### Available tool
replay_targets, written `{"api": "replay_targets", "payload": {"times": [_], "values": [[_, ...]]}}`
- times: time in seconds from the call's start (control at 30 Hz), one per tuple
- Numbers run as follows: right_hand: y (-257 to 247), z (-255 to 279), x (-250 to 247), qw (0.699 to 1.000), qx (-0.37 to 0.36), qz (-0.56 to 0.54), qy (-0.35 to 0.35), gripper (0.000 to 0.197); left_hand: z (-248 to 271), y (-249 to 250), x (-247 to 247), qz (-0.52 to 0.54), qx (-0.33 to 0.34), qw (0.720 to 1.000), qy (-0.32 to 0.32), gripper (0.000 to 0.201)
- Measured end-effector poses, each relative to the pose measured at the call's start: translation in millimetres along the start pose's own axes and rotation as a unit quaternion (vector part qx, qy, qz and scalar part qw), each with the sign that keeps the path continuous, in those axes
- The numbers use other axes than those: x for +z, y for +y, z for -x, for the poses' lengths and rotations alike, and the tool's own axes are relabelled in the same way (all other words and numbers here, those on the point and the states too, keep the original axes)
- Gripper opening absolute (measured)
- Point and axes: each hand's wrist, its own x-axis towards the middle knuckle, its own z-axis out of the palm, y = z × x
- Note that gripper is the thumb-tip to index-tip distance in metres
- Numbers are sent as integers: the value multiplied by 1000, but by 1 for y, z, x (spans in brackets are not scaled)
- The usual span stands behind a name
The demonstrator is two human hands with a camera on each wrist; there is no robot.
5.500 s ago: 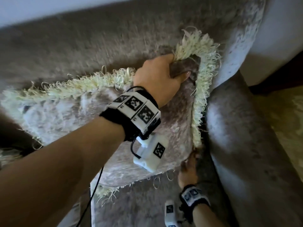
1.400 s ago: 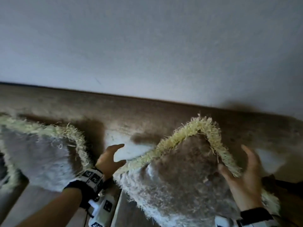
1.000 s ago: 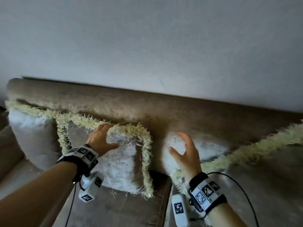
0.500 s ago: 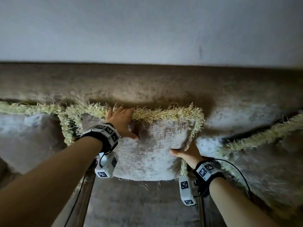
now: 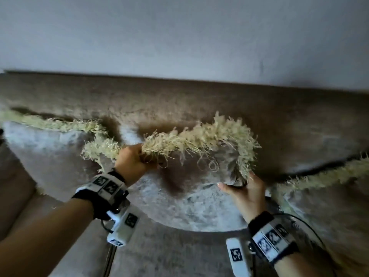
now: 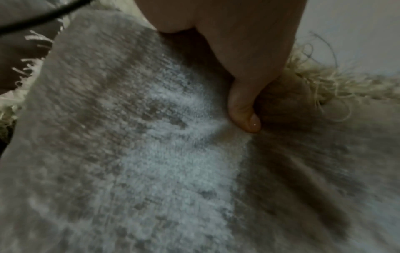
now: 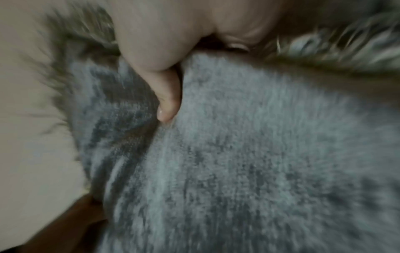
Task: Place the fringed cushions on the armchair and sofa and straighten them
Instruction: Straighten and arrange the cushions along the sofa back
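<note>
A grey velvety cushion (image 5: pixel 191 198) with a cream fringe (image 5: pixel 201 136) leans against the brown sofa back (image 5: pixel 179 96). My left hand (image 5: pixel 135 158) grips its top edge near the left corner, thumb (image 6: pixel 244 109) pressed into the fabric (image 6: pixel 151 171). My right hand (image 5: pixel 242 188) holds its right edge below the top right corner, thumb (image 7: pixel 166 102) dug into the cloth (image 7: pixel 259 162). The cushion's top edge is bunched and lifted between my hands. Its lower edge rests on the seat (image 5: pixel 169 254).
Another fringed cushion (image 5: pixel 46 148) leans on the sofa back at the left, overlapped by the one I hold. A third fringed cushion (image 5: pixel 327 196) lies at the right. A pale wall (image 5: pixel 179 33) rises behind the sofa.
Both hands have tightened on the middle cushion and pulled its top edge up and toward me, so the fringe now bunches. The right hand has slid up its right edge.
</note>
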Motion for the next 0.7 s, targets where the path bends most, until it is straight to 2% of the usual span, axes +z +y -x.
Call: {"api": "replay_targets", "payload": {"times": [0.07,0.17,0.23,0.3,0.43,0.5,0.6,0.63,0.7], "values": [[-36,-13,-12,994,-102,27,-8,42,12,0,-15,94,-17,995,12,27],[-60,-46,-10,984,-150,95,-24,53,13,-11,-16,140,-46,989,24,28],[-52,-74,4,977,-138,162,-25,58,-2,-25,-4,127,-78,988,39,24],[-28,-100,22,972,-96,211,-41,58,-30,-39,13,105,-99,988,47,21],[32,-126,48,970,17,224,-90,48,-81,-47,51,79,-116,990,-7,13],[47,-123,51,970,32,222,-91,52,-89,-47,59,76,-129,988,-29,15],[45,-112,52,980,63,173,-70,52,-88,-61,47,36,-101,993,-53,33],[41,-107,50,988,64,133,-45,60,-85,-67,38,18,-85,995,-55,45],[24,-89,51,998,1,38,58,68,-74,-79,5,-8,-46,998,-52,64]]}}
